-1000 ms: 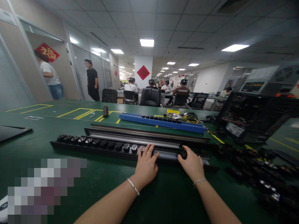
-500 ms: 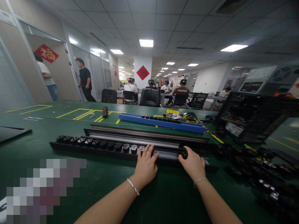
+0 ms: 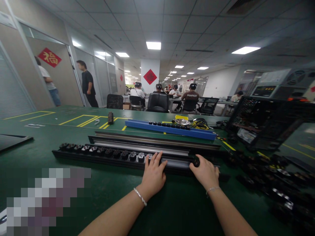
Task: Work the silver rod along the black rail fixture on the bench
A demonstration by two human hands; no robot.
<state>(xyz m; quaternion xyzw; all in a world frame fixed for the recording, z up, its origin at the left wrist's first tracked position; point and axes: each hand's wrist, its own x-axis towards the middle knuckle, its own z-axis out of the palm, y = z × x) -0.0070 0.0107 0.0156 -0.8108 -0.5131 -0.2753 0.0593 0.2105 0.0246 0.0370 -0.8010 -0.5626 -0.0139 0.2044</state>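
A long black rail [image 3: 73,155] lies across the green table [image 3: 172,206] in front of me, with several black socket modules [image 3: 108,151] seated in its left half. My left hand [image 3: 154,175] rests on the rail with its fingers stretched out flat beside the last seated module. My right hand [image 3: 206,173] is a little to the right, fingers curled, pinching a small black module [image 3: 196,161] on the rail. Behind the rail lie two metal channel strips [image 3: 147,144].
A blue rail [image 3: 169,129] with black parts, a metal bowl [image 3: 182,122] and cables lie farther back. Loose black modules [image 3: 270,183] pile up at the right beside a black open chassis [image 3: 265,126]. Seated people work at far tables; two people stand at the left wall.
My right hand has slid slightly right along the rail with the module. My left hand stayed put. The standing person in black walked left.
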